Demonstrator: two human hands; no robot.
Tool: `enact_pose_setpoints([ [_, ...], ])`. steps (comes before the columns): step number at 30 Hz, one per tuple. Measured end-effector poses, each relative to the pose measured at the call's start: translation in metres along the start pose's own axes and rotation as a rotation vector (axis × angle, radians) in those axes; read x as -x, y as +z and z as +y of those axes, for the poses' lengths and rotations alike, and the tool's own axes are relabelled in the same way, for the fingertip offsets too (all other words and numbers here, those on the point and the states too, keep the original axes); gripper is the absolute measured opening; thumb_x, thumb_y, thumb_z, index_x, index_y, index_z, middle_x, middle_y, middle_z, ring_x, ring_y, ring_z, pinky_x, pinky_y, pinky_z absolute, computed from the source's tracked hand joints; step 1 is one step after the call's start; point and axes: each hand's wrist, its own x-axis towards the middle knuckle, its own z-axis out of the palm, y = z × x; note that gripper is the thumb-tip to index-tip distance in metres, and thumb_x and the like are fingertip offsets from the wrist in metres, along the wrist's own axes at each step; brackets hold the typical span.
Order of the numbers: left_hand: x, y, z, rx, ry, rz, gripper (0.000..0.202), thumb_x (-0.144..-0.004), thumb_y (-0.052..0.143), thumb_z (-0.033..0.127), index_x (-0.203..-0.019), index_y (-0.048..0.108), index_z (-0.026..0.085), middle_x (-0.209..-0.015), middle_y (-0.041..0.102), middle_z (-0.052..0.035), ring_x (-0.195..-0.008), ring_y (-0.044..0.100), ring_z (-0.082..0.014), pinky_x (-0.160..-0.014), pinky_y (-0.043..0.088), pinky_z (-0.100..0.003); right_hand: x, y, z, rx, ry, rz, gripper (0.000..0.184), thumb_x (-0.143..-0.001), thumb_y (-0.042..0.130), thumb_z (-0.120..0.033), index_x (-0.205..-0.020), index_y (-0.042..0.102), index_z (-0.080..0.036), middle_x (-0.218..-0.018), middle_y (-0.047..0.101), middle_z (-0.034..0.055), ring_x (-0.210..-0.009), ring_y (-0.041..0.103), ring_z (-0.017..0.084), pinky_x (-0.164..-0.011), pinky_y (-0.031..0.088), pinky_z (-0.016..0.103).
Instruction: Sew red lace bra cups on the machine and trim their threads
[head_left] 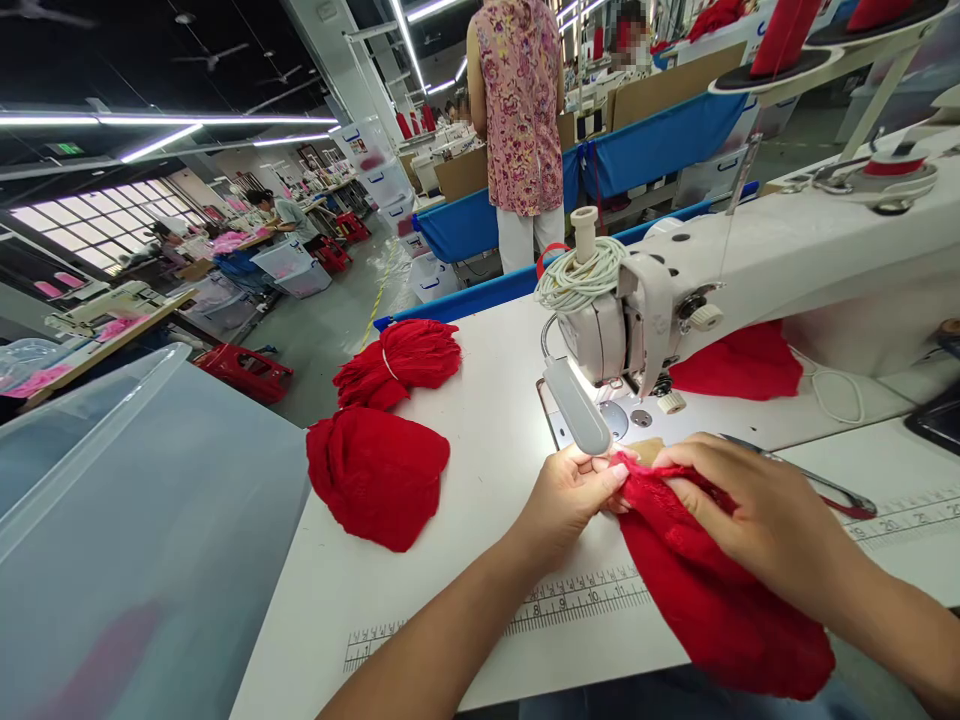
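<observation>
Both of my hands grip one piece of red fabric (697,570) just in front of the sewing machine (622,310). My left hand (574,495) pinches its upper left corner between thumb and fingers. Farther right, my right hand (757,510) is closed on the upper edge, thumb on top. The cloth hangs from there down over the table's front edge. A grey lamp head (581,410) sits just above my left fingertips. Beyond my right hand lie thread snips (825,485), partly covered by the hand.
A tied red fabric bundle (401,360) and a red fabric pile (379,475) lie on the white table (487,440) at left. A large plastic bin (187,530) stands against the table's left side. More red cloth (742,365) lies under the machine arm. A person (521,110) stands behind.
</observation>
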Motion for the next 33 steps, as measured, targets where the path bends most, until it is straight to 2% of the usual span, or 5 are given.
enact_pose_setpoints([
  [4,0.001,0.001,0.002,0.012,0.022,0.028,0.034,-0.068,0.077,0.042,-0.083,0.065,0.013,-0.064,0.058,0.0006,-0.058,0.051,-0.0095,-0.059,0.038,-0.025,0.024,0.008,0.0,0.225,-0.132,0.123,0.025,-0.089,0.044,-0.033,-0.091,0.07,-0.033,-0.088,0.073,0.0036,-0.068,0.066,0.023,-0.051,0.044,0.034],
  [9,0.003,0.004,0.001,0.049,0.034,0.028,0.025,-0.069,0.075,0.032,-0.081,0.062,0.014,-0.062,0.052,0.0036,-0.056,0.046,-0.0082,-0.058,0.034,-0.024,0.044,0.019,-0.008,0.03,-0.112,0.01,0.026,-0.094,0.044,-0.033,-0.1,0.068,-0.034,-0.095,0.074,0.0014,-0.082,0.069,0.022,-0.07,0.053,0.034],
  [23,0.006,0.005,0.005,0.141,-0.094,0.007,0.04,-0.064,0.085,0.039,-0.089,0.062,0.016,-0.077,0.065,-0.0013,-0.067,0.058,-0.0133,-0.067,0.044,-0.026,0.036,0.038,-0.02,0.025,-0.336,0.163,0.034,-0.092,0.045,-0.013,-0.114,0.068,-0.025,-0.104,0.074,0.0056,-0.089,0.072,0.018,-0.073,0.06,0.027],
  [29,0.003,0.001,0.004,0.043,-0.05,0.029,0.04,-0.062,0.085,0.044,-0.071,0.06,0.014,-0.059,0.054,0.0033,-0.055,0.045,-0.0077,-0.059,0.036,-0.023,0.024,0.022,-0.007,-0.294,0.297,0.157,0.028,-0.091,0.053,-0.048,-0.101,0.067,-0.026,-0.102,0.074,0.0067,-0.082,0.072,0.022,-0.065,0.059,0.031],
  [33,0.003,0.0,0.006,0.013,-0.028,0.013,0.038,-0.067,0.082,0.046,-0.07,0.061,0.014,-0.058,0.051,0.0028,-0.055,0.045,-0.009,-0.06,0.038,-0.025,0.009,0.009,-0.001,-0.533,0.481,-0.123,0.043,-0.085,0.052,-0.064,-0.089,0.066,-0.024,-0.078,0.068,0.0031,-0.068,0.063,0.02,-0.061,0.053,0.031],
])
